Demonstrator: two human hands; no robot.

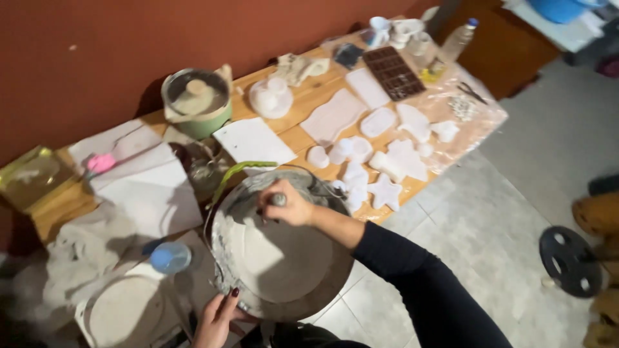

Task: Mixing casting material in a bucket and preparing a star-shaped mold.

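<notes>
The right hand (288, 205) is closed in a fist round a grey tool handle (278, 200) at the far rim of a large metal bowl (284, 258) of pale grey paste, while the left hand (218, 317) grips the bowl's near rim with fingers curled over it. Beyond the bowl, on the wooden bench (303, 136), lie one white star mould (385, 191), one dark brown grid mould (393, 72) and one green pot (196, 102). A clear plastic bottle (459, 40) with a blue cap stands at the bench's far end.
</notes>
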